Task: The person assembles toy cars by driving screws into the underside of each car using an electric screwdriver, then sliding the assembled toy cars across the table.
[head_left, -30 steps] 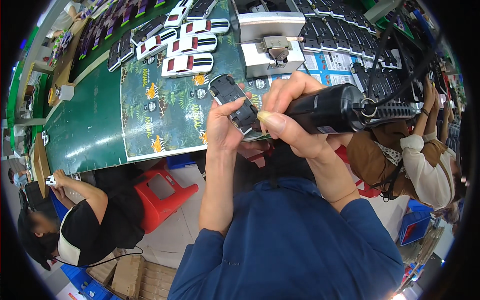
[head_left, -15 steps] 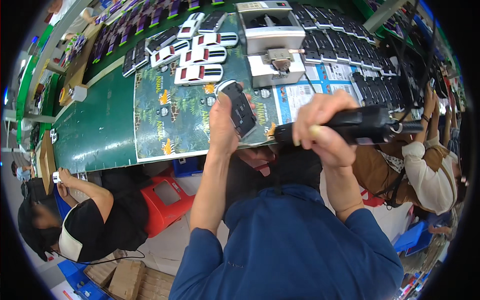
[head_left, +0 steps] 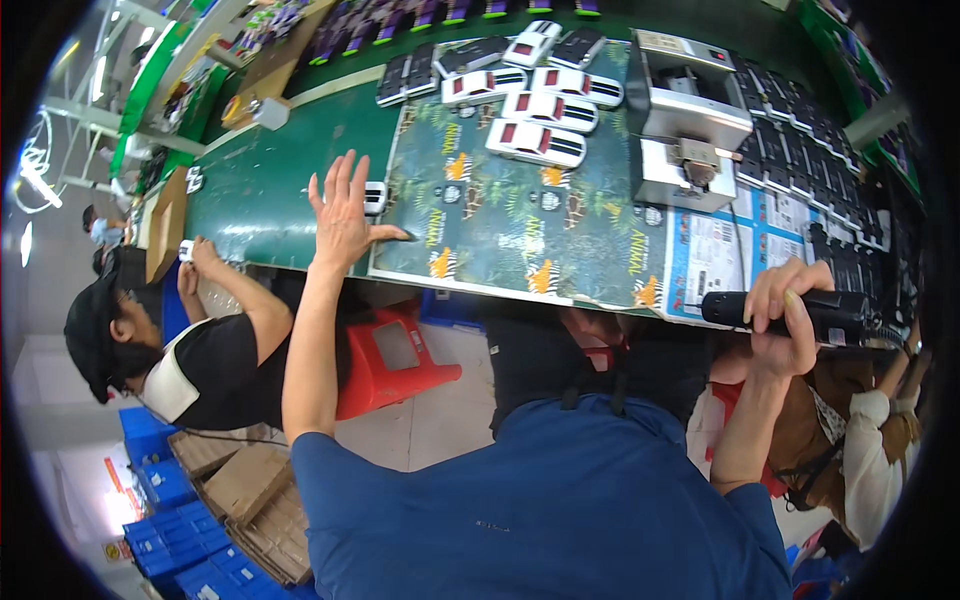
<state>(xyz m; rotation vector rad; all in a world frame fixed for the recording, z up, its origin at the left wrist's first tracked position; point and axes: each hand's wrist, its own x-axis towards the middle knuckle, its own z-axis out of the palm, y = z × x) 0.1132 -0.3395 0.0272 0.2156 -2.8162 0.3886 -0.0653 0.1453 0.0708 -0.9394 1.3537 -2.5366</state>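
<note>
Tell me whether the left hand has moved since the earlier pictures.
Yes. The left hand has moved left: earlier it was over the patterned mat; now it is mostly beyond the mat's left edge.

You're in a toy workshop: cars [head_left: 550,110] crowd the bench [head_left: 255,200] at upper centre, co-worker [head_left: 225,352] and crates [head_left: 180,537] lower left.

Downward look across the tabletop [head_left: 265,215]

The one fisheye view comes from the wearer's head, left of a side-by-side pair, facing down and forward. It sits close above the blue shirt [head_left: 540,490], with the left hand [head_left: 343,218] and right hand [head_left: 785,318] near, and reaches workers' sleeves at left [head_left: 222,350] and right [head_left: 868,470].
</note>
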